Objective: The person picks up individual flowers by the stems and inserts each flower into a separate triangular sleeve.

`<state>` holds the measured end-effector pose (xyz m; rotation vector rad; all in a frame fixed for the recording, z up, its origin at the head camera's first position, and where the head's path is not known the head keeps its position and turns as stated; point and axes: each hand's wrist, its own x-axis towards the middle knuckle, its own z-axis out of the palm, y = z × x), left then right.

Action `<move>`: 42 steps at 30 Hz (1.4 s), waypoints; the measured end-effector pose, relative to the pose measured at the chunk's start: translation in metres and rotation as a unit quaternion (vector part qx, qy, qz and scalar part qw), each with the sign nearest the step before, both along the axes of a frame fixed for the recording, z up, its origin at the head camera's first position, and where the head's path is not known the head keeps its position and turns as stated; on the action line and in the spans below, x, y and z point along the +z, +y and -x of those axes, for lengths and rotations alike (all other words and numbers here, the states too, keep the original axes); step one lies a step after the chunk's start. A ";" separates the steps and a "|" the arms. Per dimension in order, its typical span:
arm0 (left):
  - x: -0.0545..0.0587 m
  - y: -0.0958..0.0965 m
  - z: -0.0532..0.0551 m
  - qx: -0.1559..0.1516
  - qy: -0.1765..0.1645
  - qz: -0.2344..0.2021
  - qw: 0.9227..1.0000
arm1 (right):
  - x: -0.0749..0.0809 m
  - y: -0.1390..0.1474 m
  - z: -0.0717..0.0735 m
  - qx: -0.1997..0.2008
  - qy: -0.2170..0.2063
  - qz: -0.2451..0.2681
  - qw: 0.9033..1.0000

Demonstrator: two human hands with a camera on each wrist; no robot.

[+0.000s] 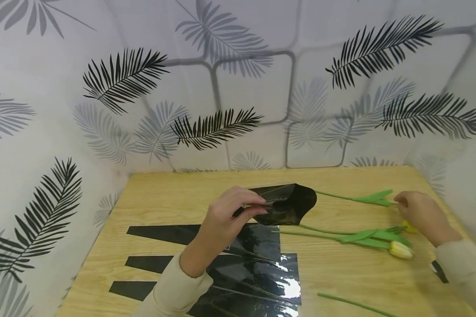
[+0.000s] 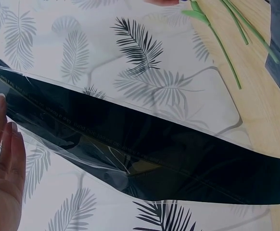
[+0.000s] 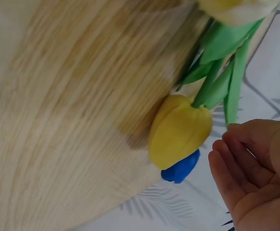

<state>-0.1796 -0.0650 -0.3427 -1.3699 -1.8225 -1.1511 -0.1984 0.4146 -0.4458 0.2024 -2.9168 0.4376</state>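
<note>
My left hand (image 1: pixel 232 211) pinches a black tapered flower sleeve (image 1: pixel 297 204) by its side, above the table; its mouth gapes toward the right. In the left wrist view the sleeve (image 2: pixel 145 144) stretches across with a clear film edge. At the right, my right hand (image 1: pixel 422 215) pinches the green of a tulip (image 1: pixel 374 198) with its fingertips; the bare stem end points at the sleeve's mouth. A blue flower head (image 3: pixel 181 167) shows beside that hand in the right wrist view, partly behind a yellow tulip (image 3: pixel 181 130). A pale yellow tulip (image 1: pixel 400 250) lies nearer me.
Several flat black sleeves (image 1: pixel 258 277) lie overlapping on the wooden table (image 1: pixel 162 193), narrow ends to the left. Another green stem (image 1: pixel 357 304) lies at the front right. A wall with leaf-patterned covering (image 1: pixel 254 97) rises behind the table.
</note>
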 end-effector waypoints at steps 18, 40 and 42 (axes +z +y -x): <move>0.001 0.000 -0.005 0.001 0.003 -0.002 1.000 | -0.013 0.006 0.034 0.018 -0.098 -0.028 0.995; -0.002 0.007 -0.002 -0.012 -0.011 0.007 1.000 | -0.024 0.017 0.030 0.050 -0.040 -0.075 0.995; -0.002 0.006 -0.001 -0.011 -0.009 0.008 1.000 | -0.025 0.020 0.030 0.066 -0.017 -0.082 0.994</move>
